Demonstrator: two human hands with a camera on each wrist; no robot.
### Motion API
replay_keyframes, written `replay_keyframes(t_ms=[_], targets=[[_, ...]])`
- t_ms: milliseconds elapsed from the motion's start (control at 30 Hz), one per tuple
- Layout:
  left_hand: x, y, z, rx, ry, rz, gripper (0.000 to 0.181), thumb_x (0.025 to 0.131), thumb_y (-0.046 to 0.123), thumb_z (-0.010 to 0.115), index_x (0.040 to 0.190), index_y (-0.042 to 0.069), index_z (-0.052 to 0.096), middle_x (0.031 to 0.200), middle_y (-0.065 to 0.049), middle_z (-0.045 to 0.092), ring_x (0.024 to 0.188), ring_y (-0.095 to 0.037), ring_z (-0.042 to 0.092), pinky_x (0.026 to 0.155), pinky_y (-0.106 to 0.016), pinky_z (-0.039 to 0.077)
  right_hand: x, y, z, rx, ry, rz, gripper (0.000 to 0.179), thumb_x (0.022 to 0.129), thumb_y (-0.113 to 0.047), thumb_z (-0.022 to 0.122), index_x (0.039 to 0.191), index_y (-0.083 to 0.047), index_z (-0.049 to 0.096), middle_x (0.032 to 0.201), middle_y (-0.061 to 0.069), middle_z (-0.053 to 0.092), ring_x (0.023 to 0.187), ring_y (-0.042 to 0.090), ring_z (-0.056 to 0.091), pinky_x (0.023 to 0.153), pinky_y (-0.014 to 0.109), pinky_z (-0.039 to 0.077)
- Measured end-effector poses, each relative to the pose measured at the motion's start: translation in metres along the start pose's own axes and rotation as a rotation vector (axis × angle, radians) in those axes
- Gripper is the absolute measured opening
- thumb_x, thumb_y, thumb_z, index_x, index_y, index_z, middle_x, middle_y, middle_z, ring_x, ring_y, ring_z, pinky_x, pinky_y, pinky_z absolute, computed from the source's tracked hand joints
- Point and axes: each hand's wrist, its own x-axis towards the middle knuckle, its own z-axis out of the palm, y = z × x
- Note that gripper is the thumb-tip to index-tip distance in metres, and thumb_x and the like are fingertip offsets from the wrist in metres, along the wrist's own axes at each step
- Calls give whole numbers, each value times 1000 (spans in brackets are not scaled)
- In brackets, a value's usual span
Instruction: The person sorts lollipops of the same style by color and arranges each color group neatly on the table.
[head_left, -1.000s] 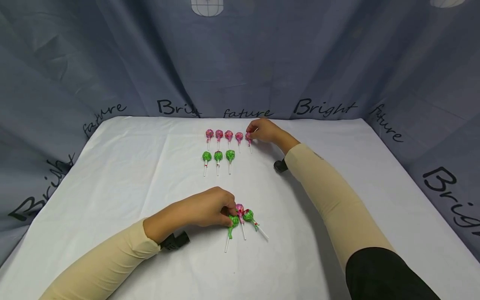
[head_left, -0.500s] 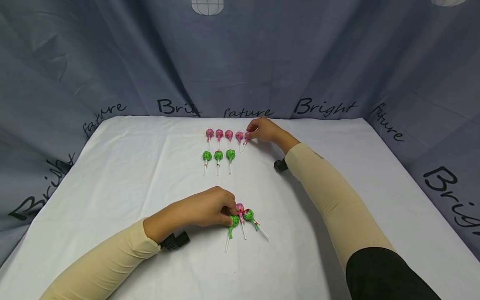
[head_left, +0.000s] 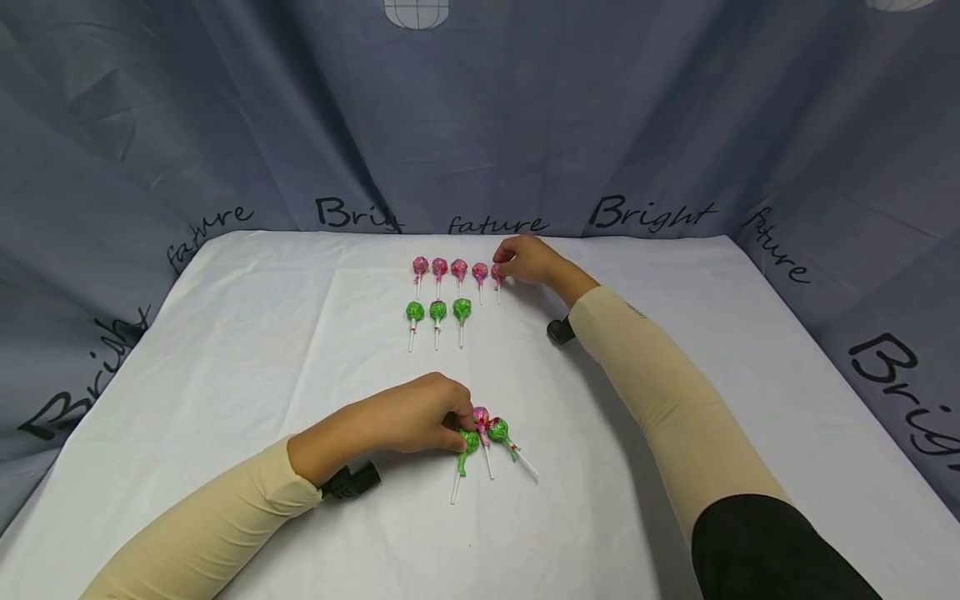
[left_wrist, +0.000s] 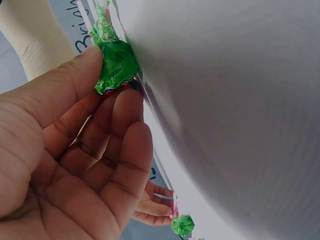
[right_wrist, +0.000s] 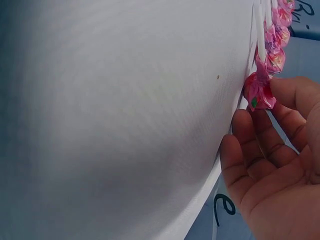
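Note:
My right hand (head_left: 527,260) pinches the head of a pink lollipop (right_wrist: 259,92) at the right end of a row of several pink lollipops (head_left: 459,267); its stick points toward me. Nearer to me, my left hand (head_left: 420,414) holds a green lollipop (left_wrist: 117,66) by its wrapped head between thumb and fingers. Against its fingertips in the head view lies another pink lollipop (head_left: 482,421), with a second green lollipop (head_left: 498,430) just right of it, stick slanting to the lower right. Three green lollipops (head_left: 438,311) lie in a row in front of the pink row.
A white cloth (head_left: 247,350) covers the table under everything. Behind the table's far edge hangs a grey-blue curtain (head_left: 495,108) with black lettering. A dark wrist camera (head_left: 560,331) sits under the right forearm, another black camera (head_left: 352,481) under the left.
The pink lollipop in my right hand swung its stick to the left, then back to nearly straight, in line with its row. My left hand has stayed in place.

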Motion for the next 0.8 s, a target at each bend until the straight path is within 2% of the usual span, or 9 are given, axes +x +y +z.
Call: replay_keyframes(t_ms=[267, 500, 700, 800], targets=[[0, 0, -1, 5, -4, 6, 10, 82, 8, 81, 84, 12, 73, 79, 13, 58, 70, -2, 52, 66, -22, 47, 2, 1, 0, 9, 0, 10, 21, 96, -22, 67, 113, -10, 63, 111, 7, 60, 99, 25, 51, 89, 38, 46], [1, 0, -1, 9, -5, 8, 10, 82, 8, 81, 83, 12, 72, 78, 13, 58, 70, -2, 52, 66, -22, 46, -2, -1, -3, -7, 14, 28, 23, 96, -24, 67, 114, -10, 63, 113, 7, 60, 101, 25, 51, 91, 40, 45], [1, 2, -1, 6, -7, -11, 10, 82, 9, 81, 84, 12, 72, 78, 14, 58, 71, -2, 52, 67, -23, 47, -15, -6, -7, 4, 81, -7, 24, 94, -22, 68, 114, -9, 64, 117, 7, 60, 103, 25, 53, 90, 40, 46], [1, 2, -1, 10, -7, -14, 10, 82, 9, 81, 84, 12, 73, 78, 14, 58, 71, -3, 52, 67, -23, 46, -30, -11, -6, 38, 105, -51, 22, 94, -20, 69, 113, -8, 66, 114, 8, 62, 100, 25, 55, 85, 38, 48]])
